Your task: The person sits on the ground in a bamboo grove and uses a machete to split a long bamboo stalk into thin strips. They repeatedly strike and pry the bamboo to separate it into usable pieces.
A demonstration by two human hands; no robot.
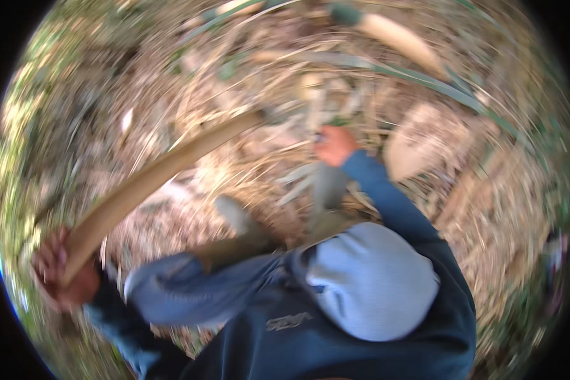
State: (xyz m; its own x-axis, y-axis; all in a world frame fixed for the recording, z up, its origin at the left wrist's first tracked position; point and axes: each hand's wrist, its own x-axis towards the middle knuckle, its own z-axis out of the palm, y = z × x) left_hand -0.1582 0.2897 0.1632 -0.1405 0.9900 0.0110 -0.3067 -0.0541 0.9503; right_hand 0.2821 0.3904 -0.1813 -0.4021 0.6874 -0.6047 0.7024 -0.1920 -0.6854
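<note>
The left hand [64,269] is wrapped round the lower end of a long tan pole [161,174] slanting over straw-littered ground [171,231], the right hand [335,145] curls, contents too blurred to tell, and handling appears under way, its remainder indeterminable.

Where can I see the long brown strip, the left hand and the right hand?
Long brown strip [164,170]: head view, about midway along its length.
Left hand [52,268]: head view, middle of the hand gripping the strip's lower end.
Right hand [336,146]: head view, middle of the blurred hand.
</note>
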